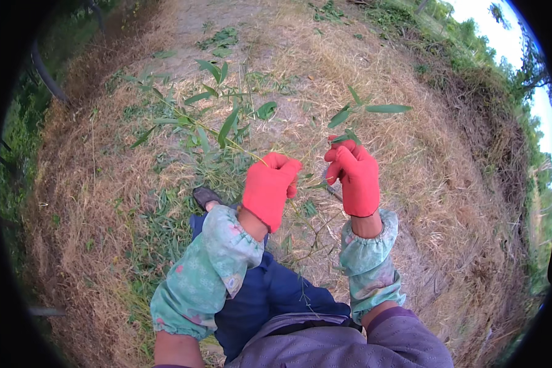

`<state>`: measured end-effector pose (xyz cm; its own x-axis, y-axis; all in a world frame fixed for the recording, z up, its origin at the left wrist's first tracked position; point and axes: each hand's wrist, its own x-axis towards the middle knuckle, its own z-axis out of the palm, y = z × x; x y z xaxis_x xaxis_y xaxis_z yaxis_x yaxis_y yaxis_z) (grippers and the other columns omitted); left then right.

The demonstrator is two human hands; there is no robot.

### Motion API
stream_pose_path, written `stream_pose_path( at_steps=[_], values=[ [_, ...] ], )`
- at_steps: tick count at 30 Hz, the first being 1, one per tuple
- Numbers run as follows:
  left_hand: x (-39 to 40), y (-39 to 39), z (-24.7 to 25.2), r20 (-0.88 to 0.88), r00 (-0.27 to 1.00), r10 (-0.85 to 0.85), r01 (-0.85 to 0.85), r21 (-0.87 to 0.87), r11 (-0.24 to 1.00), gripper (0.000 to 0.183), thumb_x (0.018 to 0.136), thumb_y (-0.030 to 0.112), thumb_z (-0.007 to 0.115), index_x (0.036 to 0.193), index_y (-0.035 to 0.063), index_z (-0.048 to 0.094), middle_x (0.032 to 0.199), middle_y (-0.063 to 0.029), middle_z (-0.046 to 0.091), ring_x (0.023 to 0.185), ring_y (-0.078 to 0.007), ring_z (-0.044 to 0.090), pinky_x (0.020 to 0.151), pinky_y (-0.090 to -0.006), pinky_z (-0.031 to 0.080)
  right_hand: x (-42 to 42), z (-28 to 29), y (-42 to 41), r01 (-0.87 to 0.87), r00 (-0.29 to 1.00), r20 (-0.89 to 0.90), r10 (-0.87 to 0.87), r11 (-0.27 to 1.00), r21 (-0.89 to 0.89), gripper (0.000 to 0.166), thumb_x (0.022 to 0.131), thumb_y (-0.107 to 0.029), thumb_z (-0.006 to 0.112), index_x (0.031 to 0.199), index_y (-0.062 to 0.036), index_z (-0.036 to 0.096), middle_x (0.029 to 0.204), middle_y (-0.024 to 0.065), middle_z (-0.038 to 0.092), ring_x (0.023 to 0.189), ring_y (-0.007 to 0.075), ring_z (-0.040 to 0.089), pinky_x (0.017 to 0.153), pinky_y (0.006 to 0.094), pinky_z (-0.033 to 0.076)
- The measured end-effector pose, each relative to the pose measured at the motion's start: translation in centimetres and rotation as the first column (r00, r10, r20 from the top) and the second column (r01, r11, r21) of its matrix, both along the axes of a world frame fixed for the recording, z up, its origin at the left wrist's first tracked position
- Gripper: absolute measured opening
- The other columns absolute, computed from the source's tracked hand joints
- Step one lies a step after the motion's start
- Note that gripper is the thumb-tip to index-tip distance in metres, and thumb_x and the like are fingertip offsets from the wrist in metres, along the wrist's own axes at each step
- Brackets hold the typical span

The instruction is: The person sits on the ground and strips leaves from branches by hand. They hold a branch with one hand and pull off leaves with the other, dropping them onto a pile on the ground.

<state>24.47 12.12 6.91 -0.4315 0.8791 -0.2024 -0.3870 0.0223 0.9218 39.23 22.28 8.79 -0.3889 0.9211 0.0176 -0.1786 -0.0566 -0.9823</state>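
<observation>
My left hand (270,188), in a red glove, is closed on a thin leafy branch (227,140). The branch's long narrow green leaves spread up and to the left, and thin twigs hang below the hand. Just to the right, my right hand (353,177), also gloved in red, has its fingers bent at a small sprig with narrow leaves (388,108). Its fingertips are pinched near the leaves. Between the hands a gap shows the ground. Floral green sleeve covers wrap both forearms.
Dry grass (418,184) covers the ground, with cut green leaves (165,230) strewn at the left of my legs. A dark shoe (206,197) shows below my left hand. A grey pole (47,76) stands at upper left; a brushy bank (497,119) runs along the right.
</observation>
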Motion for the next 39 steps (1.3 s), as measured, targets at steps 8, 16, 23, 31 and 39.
stream_pose_path(
  at_steps=[8,16,23,31,39],
  values=[
    [0.5,-0.2,0.8,-0.132,0.99,0.04,-0.04,0.003,0.999,0.017,0.092,0.019,0.069,0.091,0.0034,0.062,0.066,0.0004,0.058,0.054,-0.0083,0.051,0.051,-0.0246,0.04,-1.3,0.3,0.7,0.067,0.991,0.117,-0.067,0.998,0.006,0.019,0.087,-0.019,0.072,0.089,-0.0002,0.067,0.069,0.0035,0.062,0.052,0.011,0.055,0.051,0.0253,0.041],
    [0.5,-0.5,0.4,-0.116,0.992,-0.047,0.047,-0.006,0.999,0.016,0.093,0.017,0.068,0.086,0.0045,0.06,0.064,0.0014,0.056,0.051,-0.0067,0.05,0.049,-0.0243,0.039,-0.1,-3.2,3.0,0.061,0.71,0.354,-0.609,0.553,0.831,0.017,0.087,-0.018,0.069,0.095,-0.0023,0.067,0.077,0.0198,0.065,0.073,0.0335,0.066,0.064,0.0421,0.049],
    [0.7,-0.4,0.5,-0.117,0.992,0.039,-0.04,-0.006,0.999,0.016,0.093,0.016,0.068,0.085,0.0048,0.06,0.062,0.001,0.056,0.049,-0.0069,0.05,0.048,-0.0237,0.037,3.8,-4.0,4.8,0.076,0.454,0.494,-0.742,0.585,0.808,0.017,0.088,-0.016,0.07,0.102,-0.0063,0.07,0.098,0.0154,0.07,0.078,0.0314,0.068,0.07,0.0409,0.052],
    [0.8,-0.1,-0.3,-0.207,0.975,0.085,-0.087,-0.004,0.996,0.017,0.093,0.016,0.069,0.087,0.003,0.061,0.063,0.0009,0.056,0.049,-0.0071,0.049,0.046,-0.0251,0.038,1.3,5.2,-1.1,-0.1,0.831,0.281,-0.48,0.368,0.924,0.041,0.078,0.004,0.073,0.117,-0.0096,0.067,0.112,0.0099,0.066,0.091,0.027,0.068,0.075,0.035,0.054],
    [0.5,-0.5,-0.3,-0.279,0.956,0.087,-0.091,-0.001,0.996,0.016,0.093,0.016,0.07,0.088,0.0038,0.061,0.065,0.0012,0.056,0.05,-0.0079,0.05,0.047,-0.0255,0.039,0.2,3.4,2.0,-0.487,0.712,0.561,-0.423,0.278,0.828,0.026,0.081,0.0,0.07,0.105,-0.0098,0.065,0.101,0.0091,0.064,0.089,0.0318,0.066,0.073,0.0381,0.053]
  ],
)
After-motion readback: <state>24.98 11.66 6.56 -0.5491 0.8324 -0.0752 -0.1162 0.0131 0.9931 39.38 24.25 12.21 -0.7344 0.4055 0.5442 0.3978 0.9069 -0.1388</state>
